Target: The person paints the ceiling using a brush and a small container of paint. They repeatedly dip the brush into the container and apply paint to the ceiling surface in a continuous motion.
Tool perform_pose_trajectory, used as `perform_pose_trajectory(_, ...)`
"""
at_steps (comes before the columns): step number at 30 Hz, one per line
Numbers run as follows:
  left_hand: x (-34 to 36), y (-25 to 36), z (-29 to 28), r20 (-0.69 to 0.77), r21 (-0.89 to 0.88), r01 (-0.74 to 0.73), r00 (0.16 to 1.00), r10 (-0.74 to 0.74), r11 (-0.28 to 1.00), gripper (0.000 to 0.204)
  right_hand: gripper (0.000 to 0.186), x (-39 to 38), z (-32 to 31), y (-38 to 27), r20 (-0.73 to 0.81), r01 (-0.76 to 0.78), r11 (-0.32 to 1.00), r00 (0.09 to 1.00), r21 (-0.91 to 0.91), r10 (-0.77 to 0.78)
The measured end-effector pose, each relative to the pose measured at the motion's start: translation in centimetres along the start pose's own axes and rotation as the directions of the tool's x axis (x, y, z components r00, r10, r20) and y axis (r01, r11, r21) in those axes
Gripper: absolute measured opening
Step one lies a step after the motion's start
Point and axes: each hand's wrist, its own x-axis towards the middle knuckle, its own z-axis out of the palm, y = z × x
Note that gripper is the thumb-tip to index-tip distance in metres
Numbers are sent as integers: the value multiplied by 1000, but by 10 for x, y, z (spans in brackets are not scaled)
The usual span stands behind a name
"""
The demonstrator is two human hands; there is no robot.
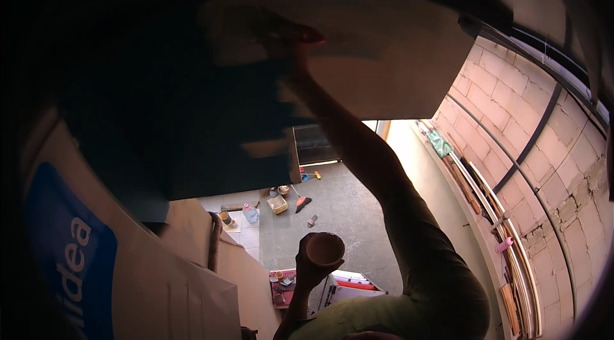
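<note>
Low in the view, just above the olive sleeve (358,314), the left hand (309,274) carries a round brown cup (325,248), whose mouth faces up toward the camera. The fingers of this hand are closed around its side, below the rim. I judge the cup to be light and rather stiff, because one hand alone bears it; whether it is plastic or clay I cannot tell, so it is wise to treat it as breakable. What it contains is not clear; if it is something wet, the wall could become slippery, therefore a good hold is low around the side, with the mouth level and the rim free. Higher, the right hand (289,47) reaches up to the pale panel (400,62), which bears a dark blue-green area (198,135) with a ragged edge. This hand is blurred and in shadow, with a small reddish part (313,35) beside it, so I cannot tell if its fingers are apart or together, or what they hold. The panel looks flat and stiff, and its lower edge would offer a better grip than its face. Farther down, on the grey floor (281,237), are a broom (303,202) and a yellowish container (277,204); at the right, long pipes (481,194) run along the block wall (521,142).
</note>
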Motion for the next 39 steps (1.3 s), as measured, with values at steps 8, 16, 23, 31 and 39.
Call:
perform_pose_trajectory(8,3,-20,1,-22,-47,40,999,-41,998,85,31,29,65,35,-74,140,985,988,101,-133)
perform_pose_trajectory(16,6,-19,12,38,14,25,999,-25,1000,85,40,67,-50,40,-95,390,638,802,-664,-589)
perform_pose_trajectory(23,1,-11,24,98,20,3,995,-5,1000,85,63,75,-243,-73,-150,139,975,982,172,-113)
perform_pose_trajectory(31,8,12,43,186,-60,36,982,-24,998,89,53,58,-431,-219,-184,136,842,946,-522,-267)
perform_pose_trajectory(39,-1,-2,35,128,-4,58,990,-57,998,92,37,17,-238,-104,-68,189,941,974,-282,-216)
